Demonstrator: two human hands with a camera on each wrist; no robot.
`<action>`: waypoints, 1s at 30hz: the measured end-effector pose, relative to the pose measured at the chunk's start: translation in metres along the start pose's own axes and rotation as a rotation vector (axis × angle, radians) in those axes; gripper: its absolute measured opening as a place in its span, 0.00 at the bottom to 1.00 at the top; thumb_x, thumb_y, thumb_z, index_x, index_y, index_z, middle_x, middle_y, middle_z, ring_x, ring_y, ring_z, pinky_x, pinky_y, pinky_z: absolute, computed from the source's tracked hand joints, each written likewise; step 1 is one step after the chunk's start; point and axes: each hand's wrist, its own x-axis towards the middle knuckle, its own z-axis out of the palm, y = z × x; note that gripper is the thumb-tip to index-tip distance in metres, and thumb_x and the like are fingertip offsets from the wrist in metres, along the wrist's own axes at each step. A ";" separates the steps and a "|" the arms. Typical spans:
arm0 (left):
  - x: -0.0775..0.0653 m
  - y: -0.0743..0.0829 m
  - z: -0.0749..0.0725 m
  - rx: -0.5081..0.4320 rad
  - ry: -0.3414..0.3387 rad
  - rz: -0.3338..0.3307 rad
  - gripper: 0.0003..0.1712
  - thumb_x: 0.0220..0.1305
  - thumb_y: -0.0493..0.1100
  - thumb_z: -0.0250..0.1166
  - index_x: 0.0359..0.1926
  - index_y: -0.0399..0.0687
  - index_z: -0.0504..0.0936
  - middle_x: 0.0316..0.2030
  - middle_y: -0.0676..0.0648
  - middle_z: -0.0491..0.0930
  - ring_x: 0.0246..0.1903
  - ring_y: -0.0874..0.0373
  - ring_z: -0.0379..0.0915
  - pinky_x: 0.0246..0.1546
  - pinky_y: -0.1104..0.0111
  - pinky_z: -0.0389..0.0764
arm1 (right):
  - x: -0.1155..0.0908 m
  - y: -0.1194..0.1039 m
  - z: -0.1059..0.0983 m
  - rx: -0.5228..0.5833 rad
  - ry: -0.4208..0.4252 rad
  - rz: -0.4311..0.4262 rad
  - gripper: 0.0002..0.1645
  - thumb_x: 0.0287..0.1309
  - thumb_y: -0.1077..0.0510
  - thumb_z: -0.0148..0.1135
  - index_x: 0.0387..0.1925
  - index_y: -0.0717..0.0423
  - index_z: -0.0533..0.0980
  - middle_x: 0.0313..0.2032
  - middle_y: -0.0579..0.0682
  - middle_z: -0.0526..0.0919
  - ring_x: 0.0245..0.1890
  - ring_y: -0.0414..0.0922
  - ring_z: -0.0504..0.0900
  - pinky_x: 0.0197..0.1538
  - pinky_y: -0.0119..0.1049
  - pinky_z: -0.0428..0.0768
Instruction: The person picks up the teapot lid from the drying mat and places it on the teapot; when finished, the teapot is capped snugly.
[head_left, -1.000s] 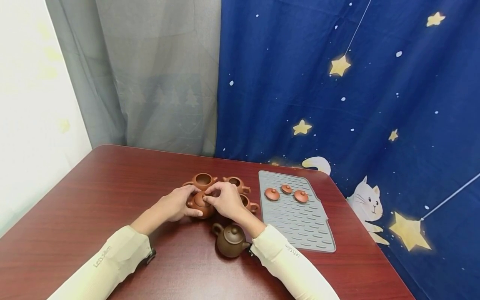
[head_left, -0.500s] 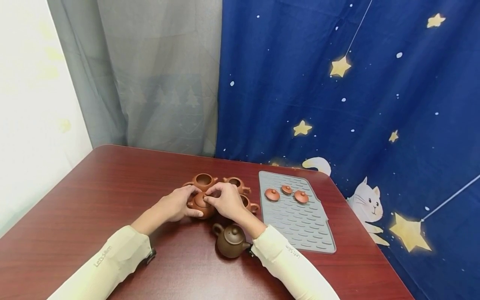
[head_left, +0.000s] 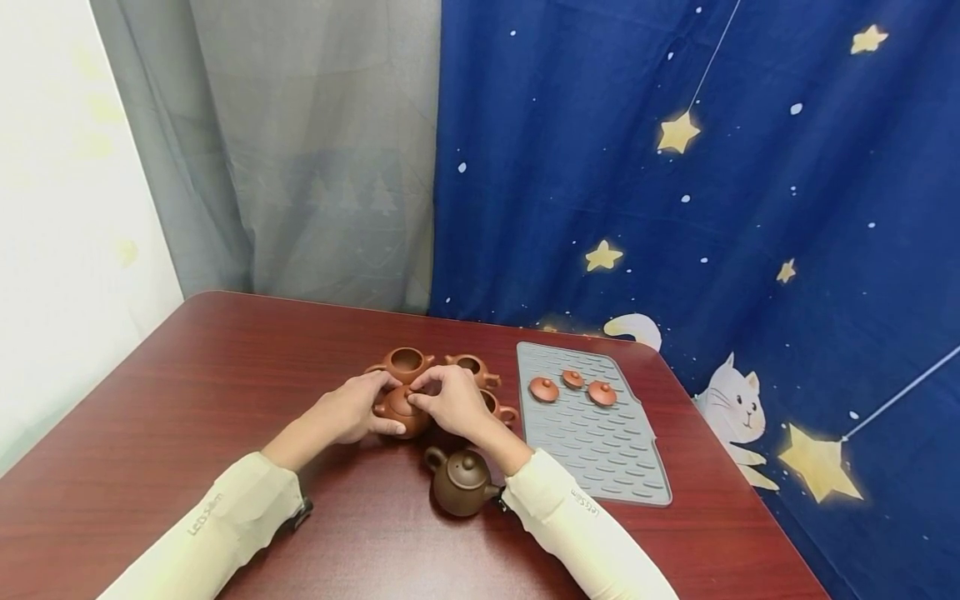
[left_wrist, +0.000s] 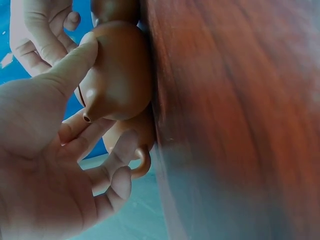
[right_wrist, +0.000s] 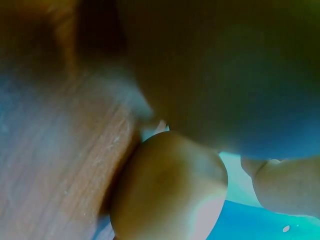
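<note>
My left hand [head_left: 352, 407] holds a reddish-brown clay teapot [head_left: 408, 423] around its spout side, thumb at the front and fingers behind. In the left wrist view the thumb presses the body of the teapot [left_wrist: 125, 70] above its short spout. My right hand [head_left: 457, 402] pinches the small knob of the lid [head_left: 403, 402], which sits on the teapot. Behind stand lidless clay teapots: one at the back left [head_left: 407, 362], one at the back right [head_left: 471, 365], and one [head_left: 490, 403] partly hidden by the right hand. The right wrist view is dark and blurred, with a rounded pot [right_wrist: 170, 185].
A dark brown lidded teapot [head_left: 461, 487] stands close below the right forearm. To the right, three reddish lids, including a left one [head_left: 543, 389], lie on a grey ridged mat [head_left: 600, 458]. The wooden table [head_left: 225, 375] ends before curtains.
Both hands keep their places on the teapot and its lid. Only a very slight shift of the head view shows.
</note>
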 end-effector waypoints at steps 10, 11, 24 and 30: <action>0.000 -0.001 0.001 -0.005 0.000 0.001 0.38 0.48 0.59 0.78 0.56 0.48 0.76 0.50 0.46 0.80 0.49 0.47 0.78 0.40 0.43 0.76 | 0.000 0.002 0.001 0.006 0.009 -0.013 0.04 0.54 0.55 0.74 0.33 0.48 0.86 0.34 0.44 0.87 0.21 0.35 0.69 0.23 0.30 0.65; 0.000 0.000 0.001 -0.005 -0.002 0.000 0.38 0.48 0.59 0.78 0.56 0.48 0.76 0.51 0.46 0.80 0.50 0.47 0.77 0.41 0.43 0.76 | 0.000 0.002 0.001 0.004 0.010 -0.012 0.04 0.54 0.55 0.74 0.33 0.48 0.86 0.34 0.44 0.88 0.22 0.35 0.70 0.24 0.30 0.65; 0.002 0.002 0.001 0.008 -0.008 0.007 0.39 0.49 0.60 0.77 0.57 0.48 0.76 0.51 0.45 0.80 0.51 0.46 0.77 0.41 0.44 0.77 | -0.002 0.002 -0.002 0.009 0.003 0.001 0.04 0.55 0.56 0.73 0.34 0.47 0.86 0.36 0.41 0.88 0.32 0.43 0.80 0.31 0.29 0.69; 0.003 0.000 -0.001 0.026 -0.029 -0.003 0.39 0.49 0.61 0.77 0.57 0.49 0.76 0.51 0.46 0.79 0.46 0.50 0.77 0.41 0.47 0.77 | -0.002 0.003 -0.004 0.022 -0.029 -0.014 0.05 0.56 0.59 0.72 0.36 0.47 0.86 0.35 0.39 0.87 0.25 0.36 0.72 0.27 0.29 0.67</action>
